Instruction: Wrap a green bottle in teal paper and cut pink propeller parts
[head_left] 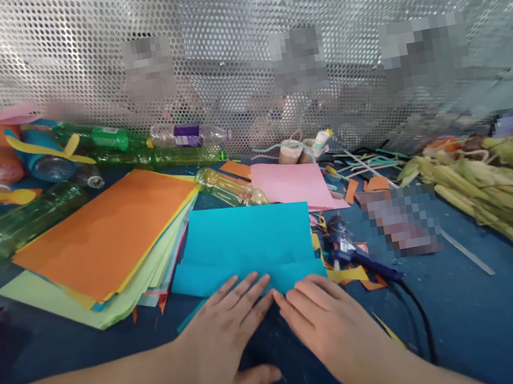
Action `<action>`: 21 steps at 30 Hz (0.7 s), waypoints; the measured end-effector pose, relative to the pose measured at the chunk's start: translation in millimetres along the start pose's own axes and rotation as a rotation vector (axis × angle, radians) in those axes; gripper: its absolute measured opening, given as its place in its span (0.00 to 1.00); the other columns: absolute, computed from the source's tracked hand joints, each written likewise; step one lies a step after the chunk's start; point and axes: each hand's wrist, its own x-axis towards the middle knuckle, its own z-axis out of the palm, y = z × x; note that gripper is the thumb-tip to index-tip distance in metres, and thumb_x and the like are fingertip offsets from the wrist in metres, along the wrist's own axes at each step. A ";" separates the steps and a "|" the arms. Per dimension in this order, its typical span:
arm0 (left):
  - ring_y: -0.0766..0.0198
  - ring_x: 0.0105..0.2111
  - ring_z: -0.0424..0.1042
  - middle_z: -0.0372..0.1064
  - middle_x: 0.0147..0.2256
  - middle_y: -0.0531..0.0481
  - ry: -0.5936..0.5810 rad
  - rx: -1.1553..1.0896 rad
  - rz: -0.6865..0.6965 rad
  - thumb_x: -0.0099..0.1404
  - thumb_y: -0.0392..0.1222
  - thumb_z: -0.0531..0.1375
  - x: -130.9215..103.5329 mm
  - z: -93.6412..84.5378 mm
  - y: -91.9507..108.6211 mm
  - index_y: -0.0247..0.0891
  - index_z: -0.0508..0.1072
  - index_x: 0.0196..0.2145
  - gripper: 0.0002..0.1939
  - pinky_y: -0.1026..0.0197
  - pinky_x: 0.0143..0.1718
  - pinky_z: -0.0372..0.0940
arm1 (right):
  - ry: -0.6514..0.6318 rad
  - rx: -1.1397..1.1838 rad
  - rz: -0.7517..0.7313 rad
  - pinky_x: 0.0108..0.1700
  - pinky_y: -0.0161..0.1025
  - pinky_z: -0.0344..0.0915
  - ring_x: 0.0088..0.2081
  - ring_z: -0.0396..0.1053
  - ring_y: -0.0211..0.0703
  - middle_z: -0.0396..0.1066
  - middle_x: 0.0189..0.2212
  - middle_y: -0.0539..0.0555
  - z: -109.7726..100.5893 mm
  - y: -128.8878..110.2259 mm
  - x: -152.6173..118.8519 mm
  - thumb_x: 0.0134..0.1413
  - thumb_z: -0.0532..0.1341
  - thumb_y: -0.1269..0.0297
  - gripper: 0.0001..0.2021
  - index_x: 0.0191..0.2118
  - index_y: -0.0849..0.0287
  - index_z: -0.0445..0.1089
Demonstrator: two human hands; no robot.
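A sheet of blue paper (250, 235) lies in front of me with its near edge folded over in a strip. My left hand (225, 328) rests flat with fingers spread, the fingertips pressing on the left part of the fold. At the right part of that edge, my right hand (330, 324) has its fingers curled together on the paper, its index fingertip close to the left fingers. What lies under the right fingers is hidden. To the left is a stack of coloured paper (111, 236), orange on top. A blue glue gun (363, 259) lies just right of the sheet.
Plastic bottles (114, 137) lie along the perforated metal screen (226, 13). Behind the blue sheet are a clear bottle (229, 187) and pink paper (292, 183). Corn husks (485, 180) pile at right; a black cord (422, 315) runs toward me. Paper scraps and straws are scattered about.
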 end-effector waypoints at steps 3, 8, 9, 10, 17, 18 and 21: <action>0.52 0.62 0.39 0.35 0.63 0.47 -0.022 -0.010 0.011 0.60 0.64 0.46 -0.5 -4.3 -1.0 0.40 0.42 0.63 0.40 0.48 0.61 0.35 | -0.021 -0.047 0.032 0.41 0.46 0.61 0.34 0.62 0.47 0.69 0.30 0.58 8.7 -12.0 -3.1 0.50 0.53 0.78 0.14 0.42 0.68 0.70; 0.51 0.62 0.39 0.34 0.63 0.45 -0.057 0.012 0.063 0.63 0.61 0.44 -0.1 -10.4 -2.3 0.39 0.40 0.63 0.37 0.47 0.61 0.37 | -0.058 -0.072 0.075 0.38 0.47 0.64 0.34 0.62 0.49 0.69 0.31 0.62 8.9 -17.3 -4.3 0.43 0.54 0.79 0.17 0.41 0.71 0.71; 0.51 0.62 0.40 0.35 0.63 0.44 -0.049 0.033 0.059 0.63 0.61 0.44 0.3 -9.6 -1.4 0.39 0.40 0.63 0.37 0.47 0.60 0.37 | -0.067 -0.078 0.087 0.38 0.47 0.64 0.34 0.62 0.50 0.69 0.31 0.62 7.1 -17.1 -4.2 0.42 0.54 0.80 0.17 0.39 0.71 0.72; 0.51 0.62 0.40 0.36 0.63 0.43 -0.040 0.058 0.052 0.63 0.61 0.45 0.7 -8.0 0.0 0.38 0.41 0.63 0.37 0.47 0.60 0.38 | -0.080 -0.087 0.098 0.37 0.47 0.65 0.34 0.62 0.50 0.69 0.31 0.63 5.1 -16.8 -4.3 0.40 0.54 0.80 0.17 0.38 0.70 0.73; 0.40 0.59 0.46 0.42 0.59 0.29 -0.049 0.317 -0.169 0.59 0.62 0.50 -4.2 6.9 22.3 0.19 0.54 0.58 0.43 0.43 0.56 0.51 | -0.215 -0.172 0.175 0.30 0.47 0.68 0.31 0.63 0.52 0.70 0.28 0.63 -4.3 -14.0 -5.8 0.34 0.55 0.80 0.15 0.29 0.66 0.75; 0.37 0.58 0.47 0.43 0.58 0.25 -0.064 0.351 -0.221 0.57 0.62 0.52 -5.9 8.2 25.8 0.16 0.55 0.56 0.45 0.42 0.54 0.54 | -0.216 -0.181 0.182 0.30 0.47 0.68 0.31 0.63 0.52 0.71 0.28 0.63 -4.7 -14.0 -6.1 0.34 0.55 0.80 0.14 0.28 0.65 0.76; 0.30 0.55 0.52 0.47 0.55 0.18 -0.079 0.433 -0.397 0.51 0.64 0.57 -9.5 10.9 34.3 0.12 0.57 0.54 0.49 0.40 0.48 0.60 | -0.240 -0.205 0.203 0.30 0.47 0.69 0.32 0.64 0.53 0.71 0.27 0.63 -4.8 -13.9 -6.9 0.35 0.56 0.80 0.14 0.29 0.65 0.76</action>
